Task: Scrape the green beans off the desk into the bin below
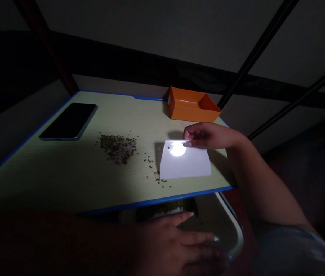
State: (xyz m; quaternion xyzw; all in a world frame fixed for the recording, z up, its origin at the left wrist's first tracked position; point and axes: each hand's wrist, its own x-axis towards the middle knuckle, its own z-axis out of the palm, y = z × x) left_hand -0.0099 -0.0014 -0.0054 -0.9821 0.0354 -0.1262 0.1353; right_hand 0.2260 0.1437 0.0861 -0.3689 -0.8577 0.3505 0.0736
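The left hand [179,243], its grip released and fingers spread, is over a white-rimmed container [239,232] below the pale, blue-edged bench [116,188]. On the bench, scattered green grains [162,181] lie by the lower left corner of a flat white plastic scraper [185,164], pinched along its top edge in the right hand's [208,136] grip. Keeping its lower edge flush should stop grains slipping under. Leftward lies a green-and-whitish heap of grains [118,147], then a flat black phone [69,122]; an open orange plastic box [192,109] stands farthest.

A dark-grey fabric sleeve [283,249] covers the upper right arm; beyond that sleeve, the bare right hand [209,135] has a shiny thumbnail [187,144]. The bare left hand [176,245] shows 2 glossy nails [216,238].
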